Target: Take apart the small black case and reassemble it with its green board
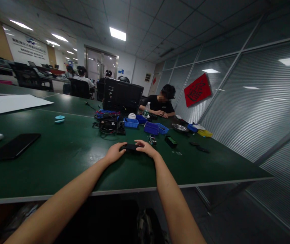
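Between my two hands is a small flat black object [130, 147], low over the green table [68, 173]; its exact kind does not show. My left hand [115, 152] grips its left end, thumb on the near side and fingers curled beyond. The right end is held by my right hand [146, 148], whose fingers are bent over the top. Just beyond that hand lies a small circuit-board-like part [152, 140]. A black and green box [170, 141] sits farther right, with small clear pieces [179, 153] near it.
Blue bins [131, 123], a dark power-supply-like box [108, 126] with cables and a monitor [122, 96] stand ahead. A metal plate [180, 127] is at the right. Leftward lie a black tablet-like slab [14, 146] and a light-blue item [60, 118]. A person [160, 105] sits across.
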